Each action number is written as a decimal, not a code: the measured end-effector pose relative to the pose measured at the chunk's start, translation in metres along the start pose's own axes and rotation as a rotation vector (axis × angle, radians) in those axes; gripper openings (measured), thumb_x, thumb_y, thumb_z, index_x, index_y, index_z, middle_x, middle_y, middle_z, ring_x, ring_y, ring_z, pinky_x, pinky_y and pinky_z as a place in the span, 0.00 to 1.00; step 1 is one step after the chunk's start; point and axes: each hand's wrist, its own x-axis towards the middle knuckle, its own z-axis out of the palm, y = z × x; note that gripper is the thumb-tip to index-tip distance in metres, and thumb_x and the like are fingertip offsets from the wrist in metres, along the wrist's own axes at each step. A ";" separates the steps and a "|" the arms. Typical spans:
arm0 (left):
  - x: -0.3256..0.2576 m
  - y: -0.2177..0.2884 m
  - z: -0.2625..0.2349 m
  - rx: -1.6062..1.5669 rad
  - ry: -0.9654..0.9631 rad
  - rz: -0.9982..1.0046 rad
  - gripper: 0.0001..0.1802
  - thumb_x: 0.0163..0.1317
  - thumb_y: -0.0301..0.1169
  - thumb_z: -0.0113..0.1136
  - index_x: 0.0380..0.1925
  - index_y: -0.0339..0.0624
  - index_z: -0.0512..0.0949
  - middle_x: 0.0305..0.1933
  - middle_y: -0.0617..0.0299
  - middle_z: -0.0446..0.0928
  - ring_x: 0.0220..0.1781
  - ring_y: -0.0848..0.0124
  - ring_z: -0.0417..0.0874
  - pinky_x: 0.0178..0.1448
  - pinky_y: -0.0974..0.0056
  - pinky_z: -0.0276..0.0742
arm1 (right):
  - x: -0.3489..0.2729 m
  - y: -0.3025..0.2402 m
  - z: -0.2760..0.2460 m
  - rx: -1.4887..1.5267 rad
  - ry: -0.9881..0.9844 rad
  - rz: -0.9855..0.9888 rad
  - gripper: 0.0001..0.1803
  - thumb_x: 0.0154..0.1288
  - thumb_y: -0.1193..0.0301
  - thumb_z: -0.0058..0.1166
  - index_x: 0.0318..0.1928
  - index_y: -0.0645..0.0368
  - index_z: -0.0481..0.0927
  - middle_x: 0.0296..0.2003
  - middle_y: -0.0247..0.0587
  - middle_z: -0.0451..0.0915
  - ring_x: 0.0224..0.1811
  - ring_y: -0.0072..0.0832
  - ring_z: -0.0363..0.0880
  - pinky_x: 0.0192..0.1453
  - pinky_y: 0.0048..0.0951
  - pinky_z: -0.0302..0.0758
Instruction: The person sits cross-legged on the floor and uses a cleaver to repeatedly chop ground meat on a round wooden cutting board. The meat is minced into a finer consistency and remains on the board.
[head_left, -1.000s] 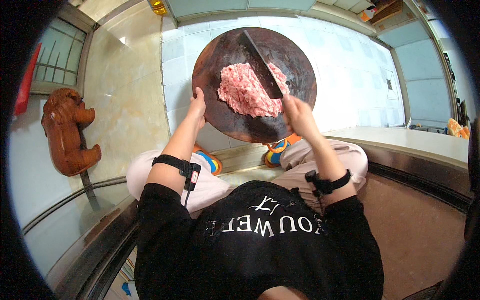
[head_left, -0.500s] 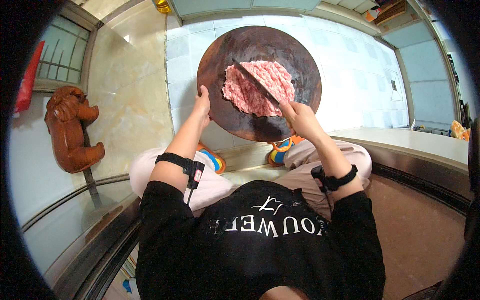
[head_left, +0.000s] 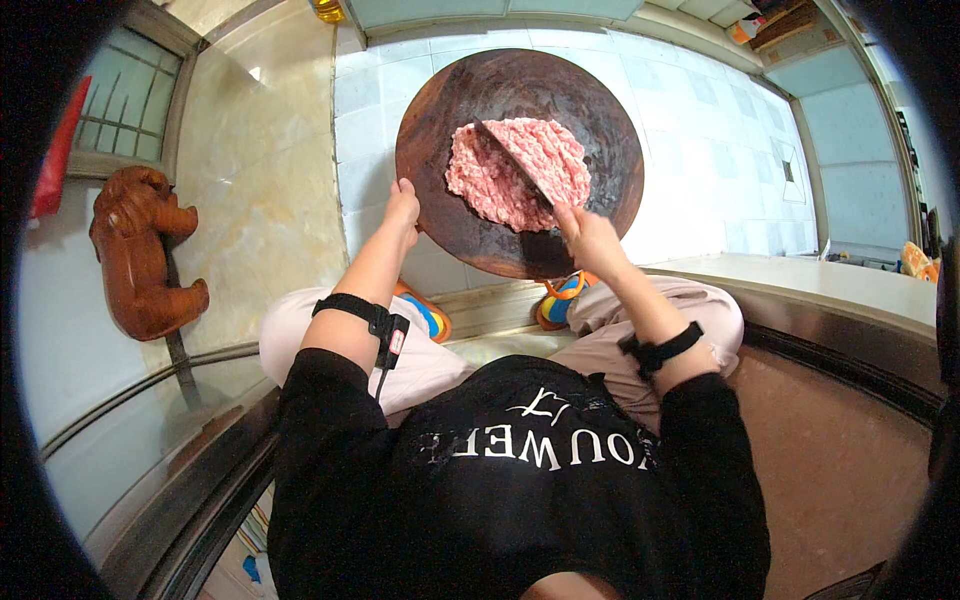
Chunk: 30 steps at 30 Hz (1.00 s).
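Note:
A wide round dark-wood chopping board [head_left: 440, 130] lies in front of my knees, with a flat mound of pink minced meat [head_left: 550, 150] on its middle. My right hand [head_left: 592, 242] is closed around the handle of a knife [head_left: 512, 164]. Its blade runs slantwise from near my fingers to the mound's far left, against the meat; the lower edge cannot be made out. At the board's near left rim, my left hand [head_left: 402, 212] grips the edge, some of its fingers hidden.
On the left lies a carved brown wooden animal figure [head_left: 140, 255] beside a glazed door. My feet, in blue and orange slippers [head_left: 553, 305], stand just before the board. A pale ledge [head_left: 800, 285] runs along the right. Light tiles [head_left: 700, 160] surround the board.
My right hand has shifted slightly left with the knife, and the blade has turned a little steeper across the meat. My left hand stays at the board's rim.

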 end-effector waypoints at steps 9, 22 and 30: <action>-0.006 0.007 0.002 0.019 0.053 0.040 0.23 0.69 0.45 0.32 0.60 0.50 0.57 0.58 0.60 0.65 0.55 0.63 0.69 0.52 0.51 0.69 | 0.000 0.008 0.013 -0.110 0.018 -0.081 0.25 0.67 0.52 0.39 0.25 0.62 0.71 0.12 0.34 0.67 0.12 0.21 0.68 0.17 0.23 0.65; -0.011 0.012 0.005 -0.017 0.042 0.002 0.21 0.69 0.44 0.31 0.59 0.51 0.58 0.56 0.59 0.66 0.52 0.62 0.70 0.50 0.52 0.70 | 0.001 0.025 0.013 -0.095 0.060 -0.146 0.24 0.65 0.53 0.39 0.30 0.64 0.75 0.24 0.54 0.73 0.30 0.47 0.72 0.34 0.42 0.68; -0.018 0.015 0.007 0.054 0.046 -0.012 0.22 0.69 0.45 0.31 0.60 0.53 0.56 0.58 0.60 0.64 0.55 0.62 0.69 0.50 0.50 0.69 | -0.008 0.024 0.015 -0.018 0.049 -0.085 0.23 0.66 0.54 0.40 0.31 0.63 0.74 0.22 0.52 0.73 0.27 0.44 0.72 0.31 0.39 0.68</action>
